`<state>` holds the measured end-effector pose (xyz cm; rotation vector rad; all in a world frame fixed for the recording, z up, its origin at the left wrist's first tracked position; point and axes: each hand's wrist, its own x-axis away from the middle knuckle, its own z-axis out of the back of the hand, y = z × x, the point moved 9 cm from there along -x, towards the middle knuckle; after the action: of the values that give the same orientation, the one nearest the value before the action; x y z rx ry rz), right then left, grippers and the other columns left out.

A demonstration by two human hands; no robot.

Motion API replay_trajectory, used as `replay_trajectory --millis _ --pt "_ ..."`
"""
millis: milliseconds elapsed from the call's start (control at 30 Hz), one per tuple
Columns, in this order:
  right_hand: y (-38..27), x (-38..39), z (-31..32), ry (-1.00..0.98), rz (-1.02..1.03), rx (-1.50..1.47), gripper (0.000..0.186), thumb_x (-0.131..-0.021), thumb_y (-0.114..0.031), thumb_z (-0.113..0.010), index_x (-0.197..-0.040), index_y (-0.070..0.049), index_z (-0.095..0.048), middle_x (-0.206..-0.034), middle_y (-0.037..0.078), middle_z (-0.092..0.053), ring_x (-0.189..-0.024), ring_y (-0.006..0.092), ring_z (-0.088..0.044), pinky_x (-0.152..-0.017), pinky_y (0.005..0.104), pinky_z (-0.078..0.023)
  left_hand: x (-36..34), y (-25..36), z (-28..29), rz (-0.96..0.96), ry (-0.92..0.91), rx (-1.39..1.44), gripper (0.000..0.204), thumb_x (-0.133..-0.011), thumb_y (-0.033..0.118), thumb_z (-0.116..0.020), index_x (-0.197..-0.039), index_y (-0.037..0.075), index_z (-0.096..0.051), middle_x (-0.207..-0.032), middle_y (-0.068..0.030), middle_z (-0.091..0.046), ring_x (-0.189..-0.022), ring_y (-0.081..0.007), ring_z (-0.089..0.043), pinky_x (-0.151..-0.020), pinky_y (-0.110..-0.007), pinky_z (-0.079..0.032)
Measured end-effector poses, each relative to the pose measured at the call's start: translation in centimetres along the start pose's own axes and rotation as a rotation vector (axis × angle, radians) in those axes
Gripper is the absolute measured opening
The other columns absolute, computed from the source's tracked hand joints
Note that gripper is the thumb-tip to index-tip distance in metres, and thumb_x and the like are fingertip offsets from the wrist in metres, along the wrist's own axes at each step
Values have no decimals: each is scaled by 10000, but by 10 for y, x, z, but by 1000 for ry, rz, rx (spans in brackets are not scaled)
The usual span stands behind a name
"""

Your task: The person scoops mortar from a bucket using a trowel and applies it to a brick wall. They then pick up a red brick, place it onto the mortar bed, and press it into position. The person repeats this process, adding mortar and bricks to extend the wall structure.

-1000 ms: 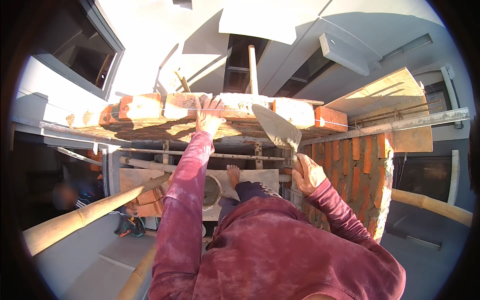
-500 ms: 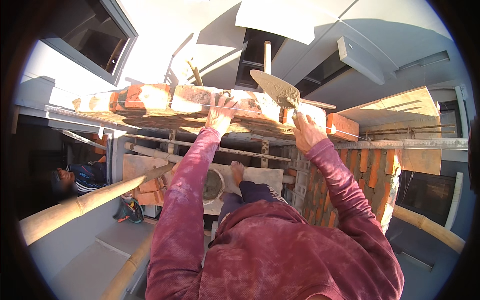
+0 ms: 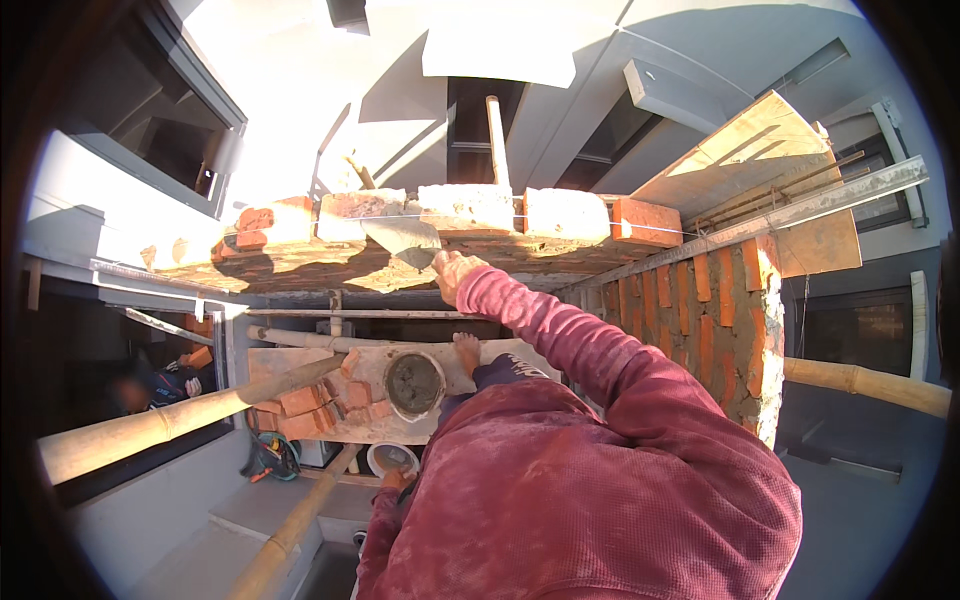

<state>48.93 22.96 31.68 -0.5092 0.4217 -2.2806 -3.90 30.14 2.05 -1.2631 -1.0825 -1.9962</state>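
head view: right hand [image 3: 454,273] grips a brick trowel [image 3: 406,239], tapered metal blade's long axis pointing forward-left along rough brickwork [image 3: 466,208]; left hand [image 3: 400,477] by a round bucket [image 3: 373,456], grip unclear.

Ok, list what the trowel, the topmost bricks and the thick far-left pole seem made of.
Trowel: probably metal, dull grey; it's thin and flat, though smeared. Bricks: likely fired clay, rough, matt, orange-red where not whitened. Pole: looks like bamboo, smooth, pale yellow, given its ringed joints.
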Motion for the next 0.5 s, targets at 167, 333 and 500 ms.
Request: replay_trajectory --millis 167,333,500 --pt "48 27 -16 -44 259 478 237 -842 -205 -574 -984 -45 -675 -1018 137 -618 -993 318 -618 -809 406 -532 31 -47 -63 76 252 332 576 -851 405 -628 -1246 -12 -587 -1240 -225 -600 -1185 -308 -567 -983 -371 -442" --pt "79 84 -19 -42 13 296 314 -906 -262 -518 -1111 -37 -595 -1078 172 -517 -1020 368 -573 -867 463 -467 66 -1 -54 51 506 751 564 -873 342 -633 -1269 -52 -552 -1262 -217 -593 -1193 -287 -565 -989 -346 -438" --pt "37 42 -47 -93 -12 218 389 -901 -207 -483 -1260 -56 -473 -1256 199 -542 -1123 380 -568 -921 468 -469 46 -19 -87 -1 560 887 531 -899 293 -614 -1304 -40 -527 -1284 -197 -584 -1184 -268 -569 -997 -346 -436"
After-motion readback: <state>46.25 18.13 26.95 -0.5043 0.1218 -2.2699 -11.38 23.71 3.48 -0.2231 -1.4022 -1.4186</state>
